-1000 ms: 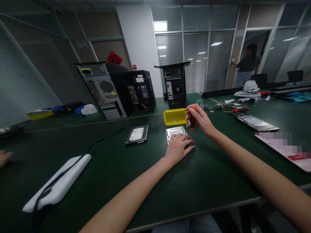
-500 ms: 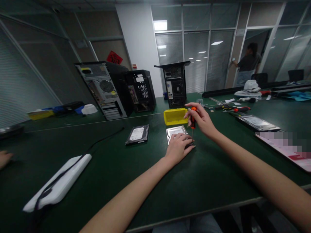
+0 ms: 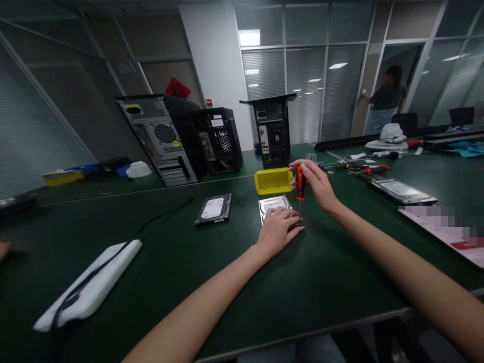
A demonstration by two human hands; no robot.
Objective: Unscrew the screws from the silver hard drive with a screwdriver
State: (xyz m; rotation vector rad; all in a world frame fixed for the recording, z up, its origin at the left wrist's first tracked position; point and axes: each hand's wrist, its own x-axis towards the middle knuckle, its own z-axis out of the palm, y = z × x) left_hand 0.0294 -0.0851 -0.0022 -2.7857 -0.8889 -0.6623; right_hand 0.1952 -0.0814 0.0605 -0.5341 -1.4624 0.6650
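Observation:
A silver hard drive (image 3: pixel 273 202) lies on the green table in front of me, its near part covered by my left hand (image 3: pixel 279 228). That hand presses the drive down, with its fingers curved over the top and the near right edge. My right hand (image 3: pixel 314 182) pinches the orange and black handle of a screwdriver (image 3: pixel 301 182). The screwdriver stands upright, its shaft meeting the drive's right near corner beside my left fingertips. What the tip sits in is hidden. Just behind the drive is a yellow open box (image 3: pixel 270 189).
A second hard drive (image 3: pixel 214 208) lies to the left. Further left is a white power strip (image 3: pixel 98 282) with a black cable. Computer cases (image 3: pixel 174 136) stand at the back. On the right are hand tools (image 3: pixel 378 169) and another drive (image 3: pixel 403 191). A person (image 3: pixel 387 98) stands by the doorway.
My right fingers have shifted around the screwdriver handle, showing more of it. My left hand and the drive stay put. Another person's hand at the left edge has moved further out of view.

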